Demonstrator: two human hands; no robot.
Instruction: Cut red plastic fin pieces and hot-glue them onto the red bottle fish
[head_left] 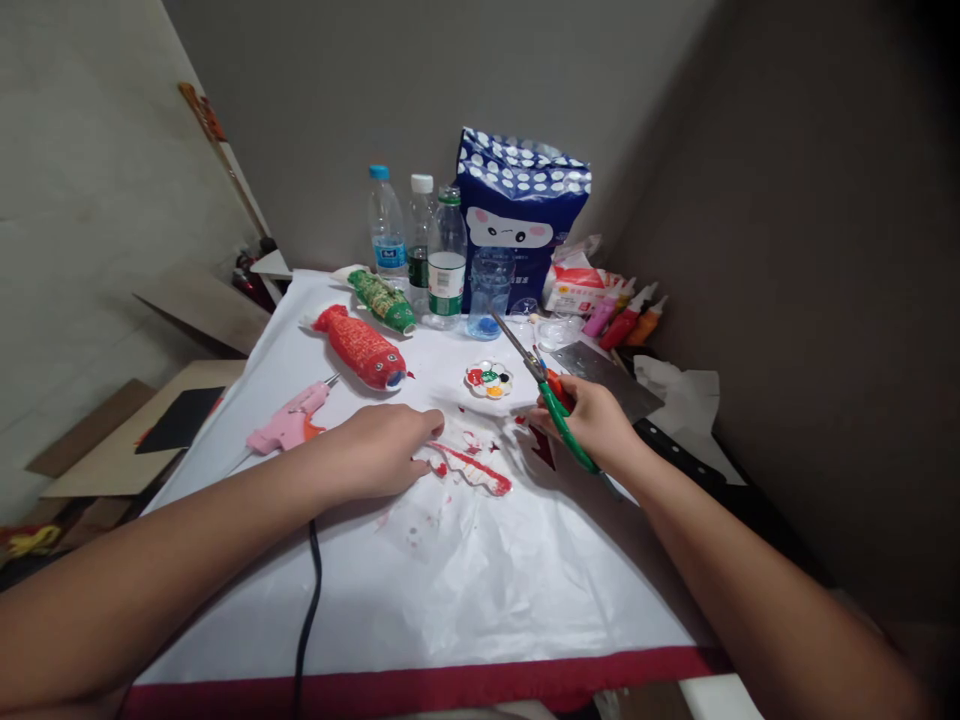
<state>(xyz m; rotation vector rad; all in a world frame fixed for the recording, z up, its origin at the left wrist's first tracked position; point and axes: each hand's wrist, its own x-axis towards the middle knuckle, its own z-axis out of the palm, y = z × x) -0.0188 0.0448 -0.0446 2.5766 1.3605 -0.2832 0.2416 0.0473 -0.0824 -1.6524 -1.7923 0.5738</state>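
Observation:
My right hand (596,425) is closed round the green handles of a pair of scissors (536,378), whose blades point up and away to the left. A dark red scrap (543,448) lies just under that hand. My left hand (386,448) rests palm down on the white paper sheet (465,570), fingers curled, its fingertips touching a white strip painted red (472,468). Small red snippets lie scattered around the strip.
A pink glue gun (289,420) lies left of my hand, its black cord (306,610) running toward me. Behind are a red bottle fish (361,347), a green one (382,300), a paint palette (488,380), three water bottles (420,250), a blue dotted bag (521,210), paint tubes (626,315) and a metal sheet (611,378).

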